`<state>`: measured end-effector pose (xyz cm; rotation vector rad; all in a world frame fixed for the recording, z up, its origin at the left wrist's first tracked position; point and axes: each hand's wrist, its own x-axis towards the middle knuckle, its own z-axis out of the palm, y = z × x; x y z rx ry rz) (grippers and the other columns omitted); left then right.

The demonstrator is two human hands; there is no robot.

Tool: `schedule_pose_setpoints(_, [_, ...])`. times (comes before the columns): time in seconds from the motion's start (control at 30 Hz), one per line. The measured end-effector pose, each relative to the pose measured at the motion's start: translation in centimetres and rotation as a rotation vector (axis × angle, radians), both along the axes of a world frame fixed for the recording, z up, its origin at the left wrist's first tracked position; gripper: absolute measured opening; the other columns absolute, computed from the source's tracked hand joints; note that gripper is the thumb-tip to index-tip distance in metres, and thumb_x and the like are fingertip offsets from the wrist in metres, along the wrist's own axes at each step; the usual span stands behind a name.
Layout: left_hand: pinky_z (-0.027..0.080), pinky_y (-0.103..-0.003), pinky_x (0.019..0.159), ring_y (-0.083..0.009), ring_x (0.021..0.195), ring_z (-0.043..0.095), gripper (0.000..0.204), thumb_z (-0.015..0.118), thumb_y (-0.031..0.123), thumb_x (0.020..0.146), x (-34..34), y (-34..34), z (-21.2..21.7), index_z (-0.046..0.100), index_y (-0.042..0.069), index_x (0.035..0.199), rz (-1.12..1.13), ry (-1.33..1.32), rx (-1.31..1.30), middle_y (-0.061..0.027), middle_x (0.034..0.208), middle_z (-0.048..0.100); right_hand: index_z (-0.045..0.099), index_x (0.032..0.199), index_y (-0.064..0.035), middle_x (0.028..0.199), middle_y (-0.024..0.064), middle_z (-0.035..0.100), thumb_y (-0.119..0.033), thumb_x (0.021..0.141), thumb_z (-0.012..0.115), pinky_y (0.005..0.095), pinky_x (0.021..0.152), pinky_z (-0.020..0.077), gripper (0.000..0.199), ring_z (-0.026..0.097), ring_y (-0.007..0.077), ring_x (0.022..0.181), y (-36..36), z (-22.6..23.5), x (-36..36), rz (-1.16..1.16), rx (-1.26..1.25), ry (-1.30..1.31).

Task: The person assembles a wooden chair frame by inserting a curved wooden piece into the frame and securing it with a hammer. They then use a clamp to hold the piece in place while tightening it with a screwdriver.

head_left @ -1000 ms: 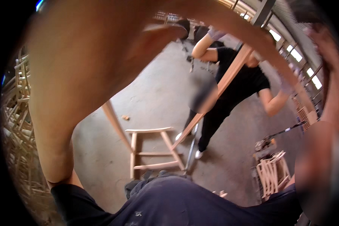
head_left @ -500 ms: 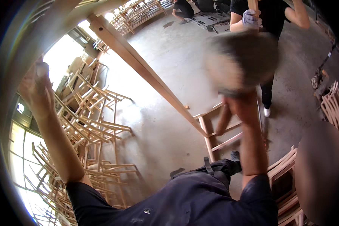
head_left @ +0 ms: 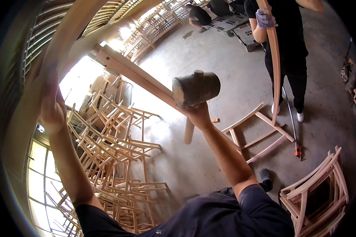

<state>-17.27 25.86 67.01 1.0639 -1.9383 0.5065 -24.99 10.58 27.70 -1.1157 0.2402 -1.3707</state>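
The left hand (head_left: 53,110) is up by a bent wood bar (head_left: 73,31); I can't tell if it grips it. The right hand (head_left: 198,115) grips a mallet (head_left: 197,87) just under its head, in front of a post (head_left: 134,76). Farther off, a person (head_left: 289,47) holds a stick (head_left: 275,63).

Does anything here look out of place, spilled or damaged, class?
A dark patch on the grey floor near the crouching person may be a spill or stain. A small wood block lies loose on the floor, appearing beside the right hand gripping the mallet. I see no damage.
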Motion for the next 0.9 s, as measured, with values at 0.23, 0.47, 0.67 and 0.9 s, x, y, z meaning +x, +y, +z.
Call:
schedule_pose_setpoints(0.23, [0.041,-0.043,0.114,-0.0325,0.125,0.059,0.057,0.065,0.018,0.096,0.3,2.9,1.3,0.048,-0.017,0.137,0.074,-0.196,0.021,-0.026,0.136,0.057,0.073,0.1,-0.0047,0.091,0.0062,0.074,-0.022,0.087,0.079,0.032,0.072,0.0524,0.023,0.068,0.0155,0.082,-1.0,-1.2,2.1,-0.186,-0.094,-0.045])
schedule_pose_setpoints(0.47, [0.044,-0.045,0.111,-0.0349,0.126,0.059,0.058,0.066,0.026,0.097,1.0,4.8,3.0,0.051,-0.013,0.137,0.238,-0.452,0.037,-0.0246,0.135,0.059,0.074,0.098,-0.0064,0.087,0.0062,0.075,-0.025,0.087,0.078,0.0316,0.071,0.0527,0.022,0.069,0.0171,0.079,-0.6,-1.3,2.9,-0.096,-0.033,-0.039])
schedule_pose_setpoints(0.67, [0.045,-0.045,0.109,-0.0364,0.122,0.061,0.055,0.065,0.027,0.098,2.0,5.2,3.0,0.054,-0.012,0.134,0.306,-0.507,-0.001,-0.0255,0.132,0.06,0.074,0.097,-0.0047,0.086,0.0047,0.074,-0.024,0.085,0.08,0.029,0.071,0.0515,0.024,0.066,0.0123,0.078,-1.2,-1.2,2.3,-0.025,0.024,-0.045])
schedule_pose_setpoints(0.9, [0.043,-0.044,0.111,-0.0304,0.125,0.058,0.052,0.062,0.022,0.098,1.3,5.6,1.4,0.049,-0.012,0.136,0.108,-0.198,-0.019,-0.0245,0.13,0.06,0.068,0.107,-0.0053,0.095,0.0008,0.07,-0.014,0.083,0.078,0.029,0.079,0.0518,0.028,0.063,0.0097,0.089,-0.7,-0.4,1.3,0.166,0.057,-0.057])
